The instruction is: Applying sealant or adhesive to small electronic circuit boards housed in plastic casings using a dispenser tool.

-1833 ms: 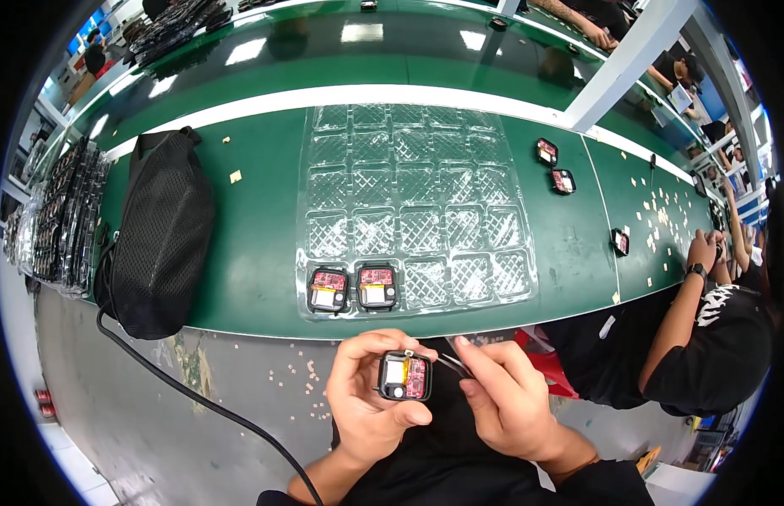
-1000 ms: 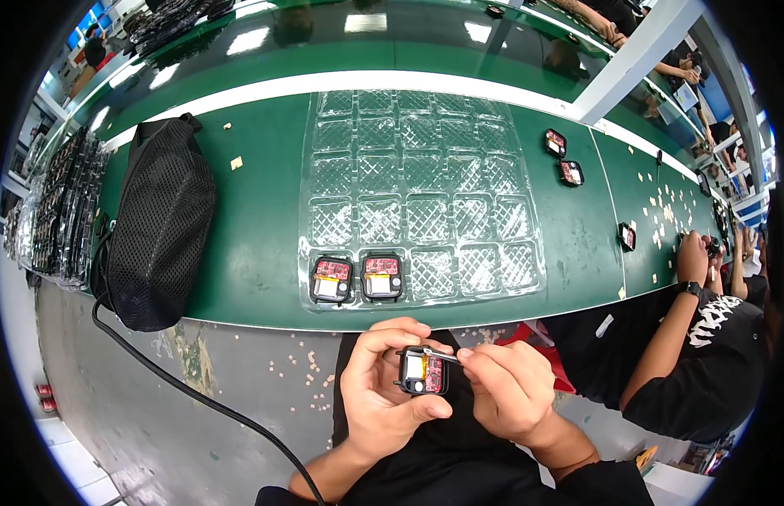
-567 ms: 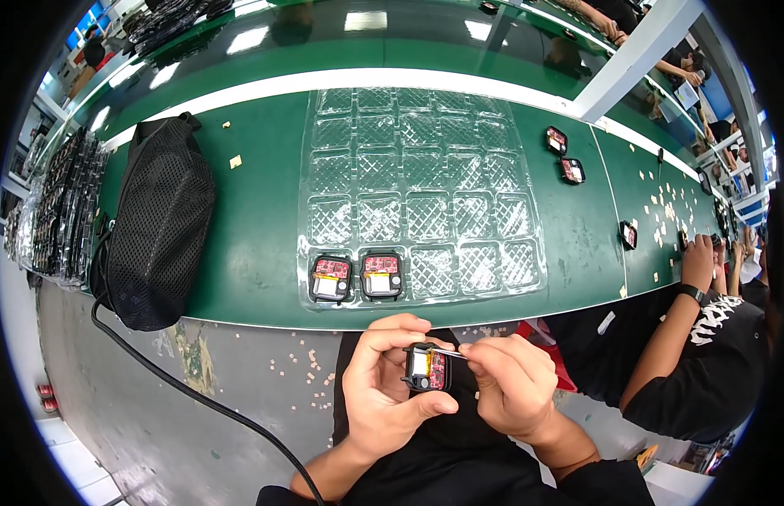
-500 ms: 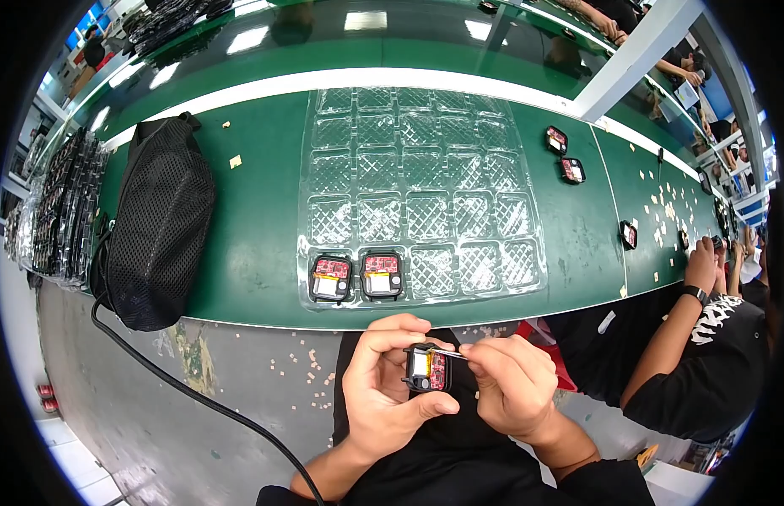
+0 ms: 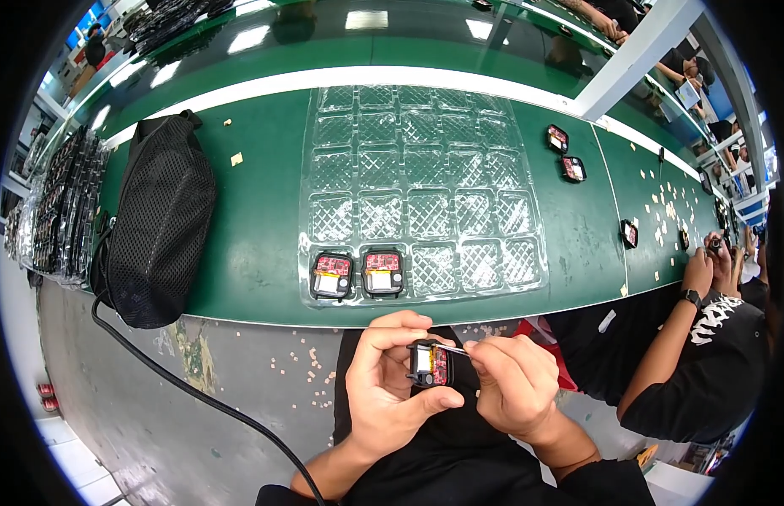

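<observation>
My left hand point(image 5: 383, 379) holds an open black watch case point(image 5: 429, 364) above my lap, thumb below and fingers around its far side. Inside the case a red circuit board, a white block and a yellow strip show. My right hand point(image 5: 518, 384) pinches a slim silver metal tool point(image 5: 452, 348), its tip at the case's upper edge. What exactly the tip touches is too small to tell. Two similar watch cases, one at the left point(image 5: 332, 275) and one beside it point(image 5: 383, 271), sit in the nearest row of a clear plastic tray point(image 5: 425, 301).
A black mesh bag point(image 5: 160, 223) with a cable point(image 5: 215, 405) lies on the green table point(image 5: 253, 211) at left, near stacked black trays point(image 5: 61, 190). More watch cases point(image 5: 573, 169) and small pale scraps point(image 5: 668, 207) lie at right, where a co-worker point(image 5: 704, 363) sits.
The watch case in my left hand has tilted a little and shifted slightly up. My right hand and the tool have moved slightly right. The co-worker's hands have risen a little.
</observation>
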Available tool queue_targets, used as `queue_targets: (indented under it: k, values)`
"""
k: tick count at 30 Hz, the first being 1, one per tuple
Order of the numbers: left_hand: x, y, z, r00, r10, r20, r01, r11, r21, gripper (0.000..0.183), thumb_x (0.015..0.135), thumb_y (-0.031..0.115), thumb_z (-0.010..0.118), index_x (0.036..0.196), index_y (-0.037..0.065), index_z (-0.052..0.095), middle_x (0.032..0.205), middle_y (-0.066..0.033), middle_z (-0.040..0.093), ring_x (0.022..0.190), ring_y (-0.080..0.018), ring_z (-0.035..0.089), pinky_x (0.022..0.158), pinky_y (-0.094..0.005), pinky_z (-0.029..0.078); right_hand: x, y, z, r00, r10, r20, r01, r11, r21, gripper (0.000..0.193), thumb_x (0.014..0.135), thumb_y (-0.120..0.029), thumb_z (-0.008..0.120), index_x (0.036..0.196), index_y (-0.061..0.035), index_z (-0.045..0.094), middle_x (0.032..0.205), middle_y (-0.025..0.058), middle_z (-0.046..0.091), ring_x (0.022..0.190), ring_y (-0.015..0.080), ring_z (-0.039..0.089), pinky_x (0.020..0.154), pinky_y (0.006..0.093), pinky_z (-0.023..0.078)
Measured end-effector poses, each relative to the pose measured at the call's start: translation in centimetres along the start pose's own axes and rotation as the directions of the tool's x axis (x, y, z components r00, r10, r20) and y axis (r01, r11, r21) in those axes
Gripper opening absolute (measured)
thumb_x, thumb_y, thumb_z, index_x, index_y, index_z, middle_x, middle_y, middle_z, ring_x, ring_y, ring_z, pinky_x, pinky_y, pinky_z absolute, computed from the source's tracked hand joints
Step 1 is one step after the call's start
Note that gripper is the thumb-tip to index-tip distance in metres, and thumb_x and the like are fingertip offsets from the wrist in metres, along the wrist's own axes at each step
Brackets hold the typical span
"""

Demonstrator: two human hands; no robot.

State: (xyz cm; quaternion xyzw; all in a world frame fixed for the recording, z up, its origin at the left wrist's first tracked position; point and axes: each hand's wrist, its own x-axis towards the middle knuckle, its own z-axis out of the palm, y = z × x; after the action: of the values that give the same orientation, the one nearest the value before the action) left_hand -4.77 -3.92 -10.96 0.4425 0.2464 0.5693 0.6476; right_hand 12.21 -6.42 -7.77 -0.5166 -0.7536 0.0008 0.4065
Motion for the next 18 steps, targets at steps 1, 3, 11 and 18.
queue_targets:
  k: [1,3,11,18]
  values:
    - [-0.04,0.05,0.09,1.0,0.0,0.0,0.0,1.0,0.0,0.071,0.072,0.006,0.094,0.128,0.0,0.05,0.137,-0.0175,0.047,0.115,-0.0201,0.066,0.099,-0.0326,0.056,-0.04,0.02,0.05,1.0,-0.009,-0.006,0.009,1.0,-0.012,0.03,0.07,0.007,0.075,0.099,0.0019,0.073,0.087,0.0104,0.071,0.057,0.0191,0.06,0.049,0.0304,0.046]
    - [-0.13,0.19,0.27,0.999,-0.033,-0.017,0.032,0.999,-0.028,0.07,0.073,0.004,0.093,0.128,-0.001,0.05,0.137,-0.0172,0.047,0.115,-0.0199,0.065,0.099,-0.0323,0.056,-0.12,0.07,0.08,1.0,-0.017,-0.005,0.017,1.0,-0.024,0.03,0.07,0.007,0.074,0.099,0.002,0.074,0.087,0.0101,0.071,0.057,0.0189,0.06,0.049,0.0303,0.046]
    - [-0.23,0.07,0.29,0.999,-0.021,-0.035,0.018,0.998,-0.063,0.069,0.073,0.002,0.092,0.129,-0.003,0.052,0.137,-0.0164,0.048,0.116,-0.0208,0.065,0.1,-0.0324,0.056,-0.34,0.41,0.23,0.995,-0.095,-0.008,0.094,0.991,-0.101,0.03,0.07,0.005,0.071,0.1,0.0026,0.074,0.086,0.0091,0.069,0.057,0.0185,0.059,0.049,0.0299,0.046]
    - [-0.2,0.37,0.31,0.998,-0.034,-0.046,0.03,0.996,-0.085,0.064,0.072,0.003,0.093,0.122,-0.002,0.054,0.129,-0.0156,0.053,0.117,-0.0237,0.065,0.101,-0.0338,0.056,0.32,0.26,-0.47,0.996,-0.031,0.081,0.031,1.0,0.006,0.029,0.072,0.004,0.074,0.101,0.0018,0.074,0.086,0.0098,0.07,0.06,0.0193,0.062,0.051,0.0309,0.048]
